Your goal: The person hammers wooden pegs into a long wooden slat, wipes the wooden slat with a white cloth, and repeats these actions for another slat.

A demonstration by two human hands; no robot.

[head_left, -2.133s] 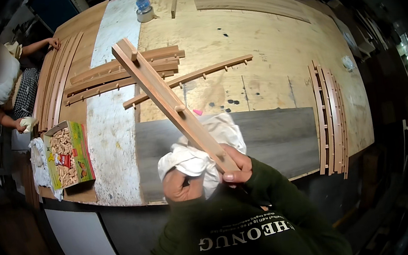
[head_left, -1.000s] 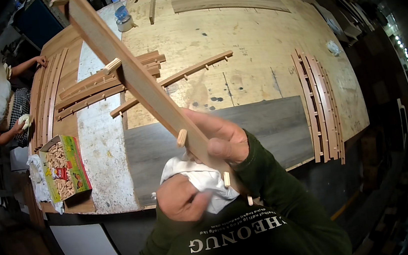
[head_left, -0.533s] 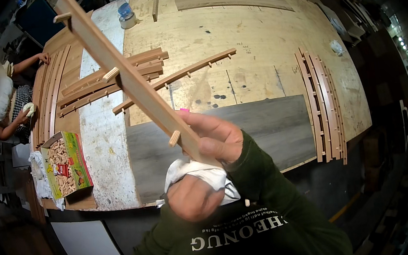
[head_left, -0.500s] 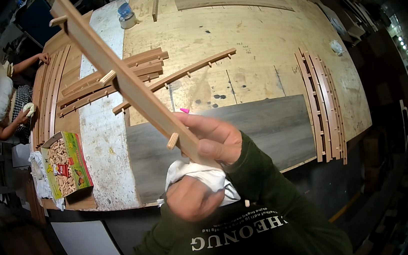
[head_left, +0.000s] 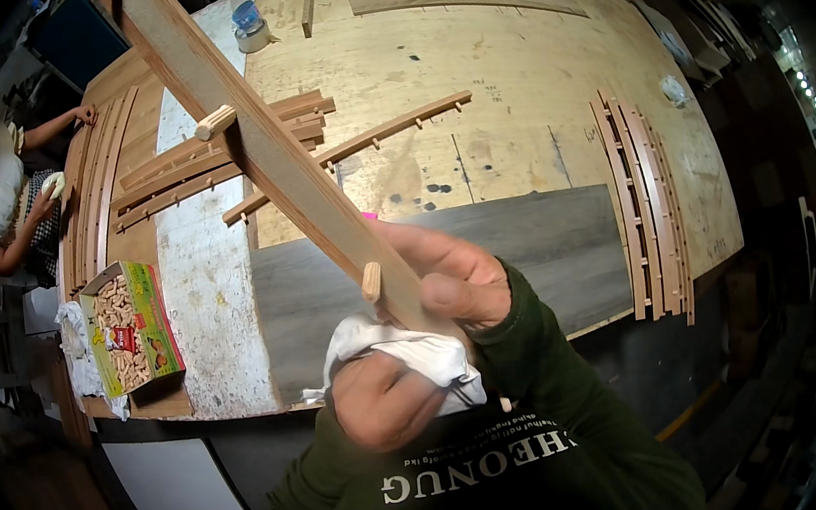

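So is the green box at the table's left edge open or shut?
Open. The green box has no lid over it, and the pale wooden dowel pins packed inside show from above.

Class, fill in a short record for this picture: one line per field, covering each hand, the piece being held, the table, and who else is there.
Right hand: grips the lower end of a long wooden slat
Left hand: holds a white cloth against the slat's lower end
Slat: raised at a slant over the table, with dowel pegs sticking out
Table: plywood top with more pegged slats and curved strips
Open box: on the left edge, filled with small wooden dowels
Other person: seated at the far left
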